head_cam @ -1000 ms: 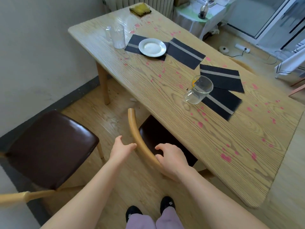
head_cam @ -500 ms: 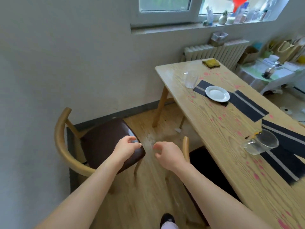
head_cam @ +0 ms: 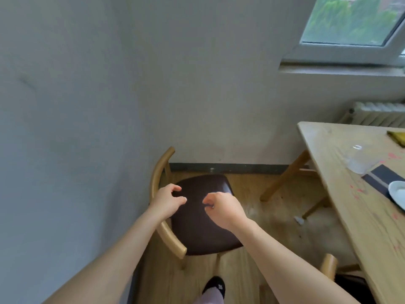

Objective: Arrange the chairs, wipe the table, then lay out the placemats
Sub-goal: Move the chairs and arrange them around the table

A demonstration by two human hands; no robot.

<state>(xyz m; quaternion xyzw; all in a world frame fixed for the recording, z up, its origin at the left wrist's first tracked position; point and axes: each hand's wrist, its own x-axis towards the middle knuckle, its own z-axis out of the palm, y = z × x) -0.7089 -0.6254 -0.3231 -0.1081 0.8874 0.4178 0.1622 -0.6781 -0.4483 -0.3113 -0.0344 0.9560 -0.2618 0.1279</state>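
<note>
Chair (head_cam: 197, 235) with a dark brown seat and a curved wooden back stands by the wall, left of the wooden surface (head_cam: 355, 205). Both hands are over its seat: the left hand (head_cam: 167, 199) just inside the backrest, the right hand (head_cam: 222, 208) near the middle. Each grip is loosely half-curled and holds nothing. On the surface are a dark placemat (head_cam: 381, 175), a white plate (head_cam: 397, 190) overlapping it and a clear glass (head_cam: 359, 161).
</note>
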